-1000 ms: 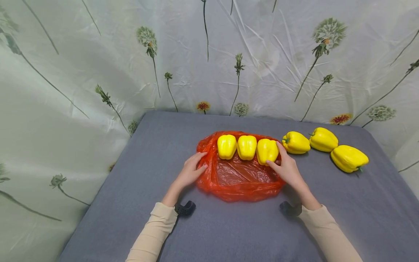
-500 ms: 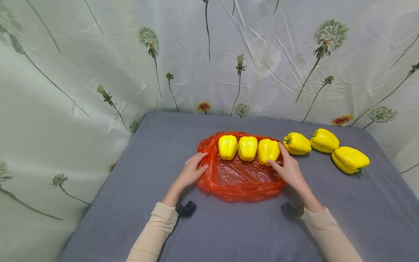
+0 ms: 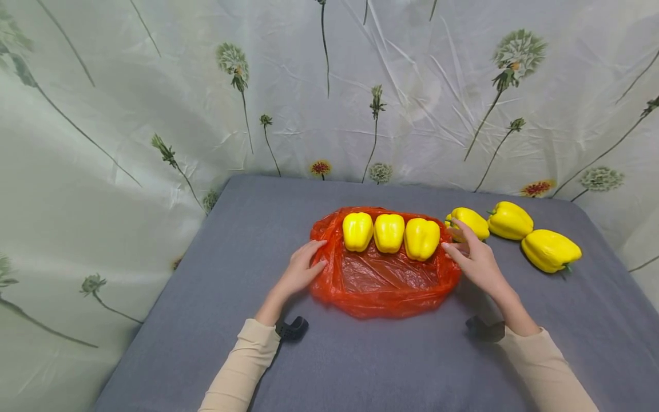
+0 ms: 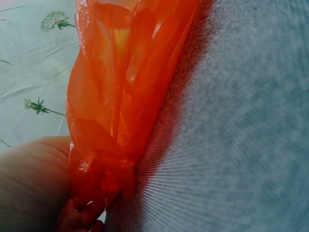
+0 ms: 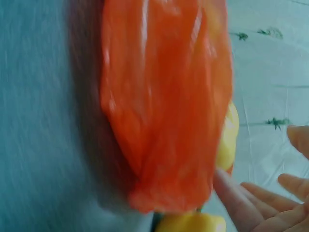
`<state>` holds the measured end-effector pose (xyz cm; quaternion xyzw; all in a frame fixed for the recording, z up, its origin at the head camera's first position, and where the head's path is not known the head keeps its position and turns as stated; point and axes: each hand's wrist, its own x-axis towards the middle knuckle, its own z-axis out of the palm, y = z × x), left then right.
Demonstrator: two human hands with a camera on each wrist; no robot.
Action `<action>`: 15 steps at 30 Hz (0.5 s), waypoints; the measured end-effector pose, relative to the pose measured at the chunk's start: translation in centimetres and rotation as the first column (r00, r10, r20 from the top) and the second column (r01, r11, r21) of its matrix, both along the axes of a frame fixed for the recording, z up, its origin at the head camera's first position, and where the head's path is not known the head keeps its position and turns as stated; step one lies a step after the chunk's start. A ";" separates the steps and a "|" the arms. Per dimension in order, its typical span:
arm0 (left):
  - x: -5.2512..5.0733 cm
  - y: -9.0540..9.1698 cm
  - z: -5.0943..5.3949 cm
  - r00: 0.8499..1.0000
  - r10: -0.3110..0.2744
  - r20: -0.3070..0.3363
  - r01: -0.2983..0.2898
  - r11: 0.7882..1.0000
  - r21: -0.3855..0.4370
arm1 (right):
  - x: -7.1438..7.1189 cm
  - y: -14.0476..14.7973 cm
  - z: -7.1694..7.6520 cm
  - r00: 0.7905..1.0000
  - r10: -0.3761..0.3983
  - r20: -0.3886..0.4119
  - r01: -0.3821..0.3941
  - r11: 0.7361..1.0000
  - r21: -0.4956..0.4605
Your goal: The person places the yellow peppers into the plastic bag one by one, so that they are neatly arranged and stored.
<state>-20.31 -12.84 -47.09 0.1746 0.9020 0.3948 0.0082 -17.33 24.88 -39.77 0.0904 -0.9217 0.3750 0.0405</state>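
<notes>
A red plastic bag [image 3: 388, 303] lies spread on the table with three yellow peppers [image 3: 421, 239] in a row along its far side. At its left edge the left hand [image 3: 300, 272] grips the plastic; the left wrist view shows the bag [image 4: 116, 96] bunched against that hand [image 4: 34, 179]. The right hand [image 3: 479, 262] is at the bag's right edge, fingers spread and holding no pepper, near the closest loose pepper [image 3: 471, 223]. In the right wrist view the fingers [image 5: 260, 208] extend beside the bag [image 5: 164, 106].
Two more yellow peppers [image 3: 509, 221] [image 3: 551, 251] lie at the right on the grey table [image 3: 391, 366]. A pale curtain with a flower print [image 3: 288, 86] hangs behind the table.
The right hand has let go of the rightmost pepper in the bag and moved right, over the bag's edge. That pepper stays in the bag. The left hand has kept its place.
</notes>
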 end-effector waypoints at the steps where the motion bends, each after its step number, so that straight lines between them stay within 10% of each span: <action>1: 0.0 0.0 0.0 1.000 0.001 0.000 -0.001 1.000 -0.001 | -0.1 0.3 0.1 1.000 -0.005 -0.028 0.005 1.000 -0.006; 15: 0.1 0.0 0.0 1.000 -0.001 -0.003 0.001 1.000 0.006 | -2.3 3.4 0.0 0.939 -0.172 -0.297 0.146 0.983 -0.108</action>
